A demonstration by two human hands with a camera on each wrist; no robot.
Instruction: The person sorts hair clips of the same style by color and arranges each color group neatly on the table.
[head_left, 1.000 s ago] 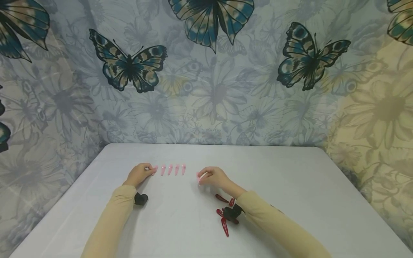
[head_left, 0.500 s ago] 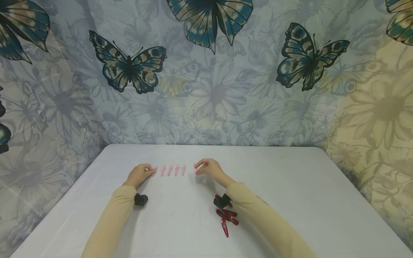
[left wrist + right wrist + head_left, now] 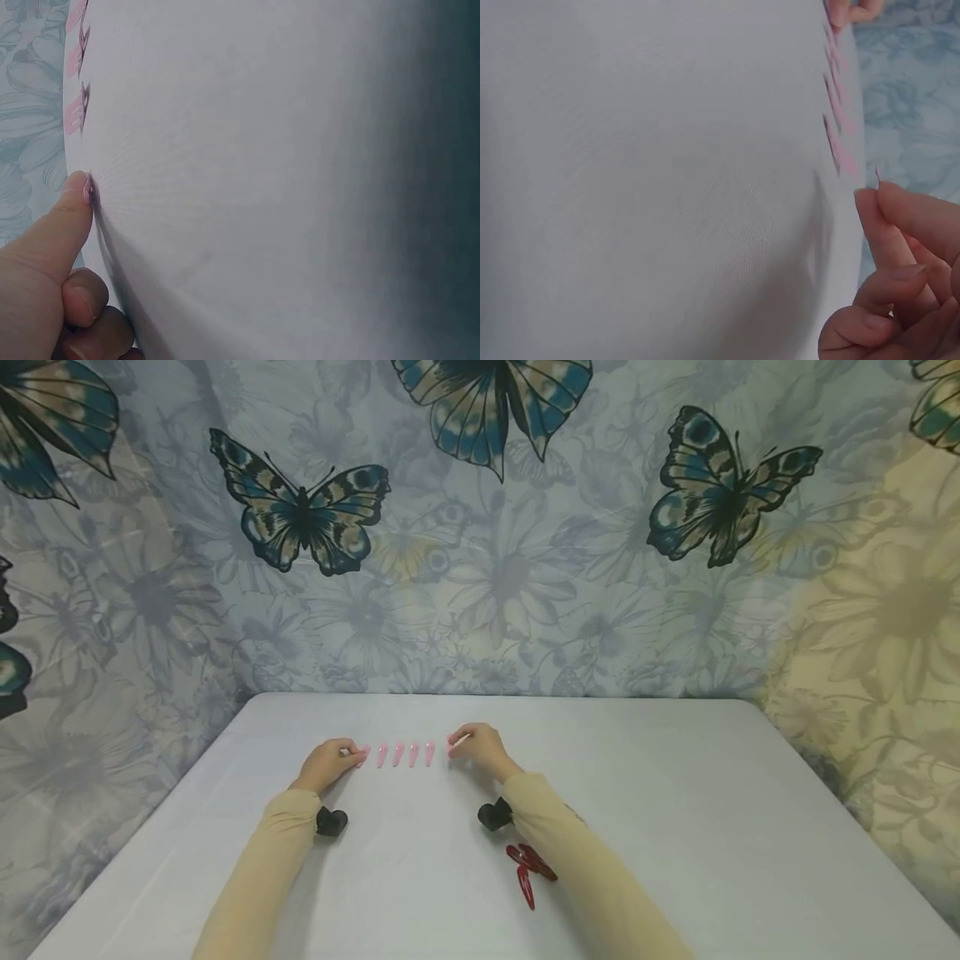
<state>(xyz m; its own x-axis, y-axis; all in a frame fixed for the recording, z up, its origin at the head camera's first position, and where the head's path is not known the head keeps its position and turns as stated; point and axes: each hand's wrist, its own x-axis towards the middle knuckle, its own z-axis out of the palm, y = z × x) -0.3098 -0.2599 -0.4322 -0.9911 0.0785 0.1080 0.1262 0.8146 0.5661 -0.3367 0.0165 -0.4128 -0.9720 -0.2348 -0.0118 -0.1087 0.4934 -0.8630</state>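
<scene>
Pink snap hair clips (image 3: 398,754) lie upright side by side in a row across the back part of the white table. At the row's left end my left hand (image 3: 328,763) holds a pink hair clip (image 3: 88,189) by thumb and finger, down at the tabletop. To the right of the row, my right hand (image 3: 482,748) pinches another pink hair clip (image 3: 878,175) between thumb and forefinger. Only its thin edge shows past the fingertips in the right wrist view. Its shadow falls on the cloth below, apart from the fingers.
Several dark red hair clips (image 3: 527,888) lie in a loose pile below the right forearm, partly covered by the sleeve (image 3: 577,852). Black wrist cameras (image 3: 495,814) hang from both wrists. A butterfly-print cloth (image 3: 510,585) stands behind the table's far edge.
My right hand has moved away from me and slightly left with its pink clip, closer to the row's right end. The left hand keeps its place at the left end.
</scene>
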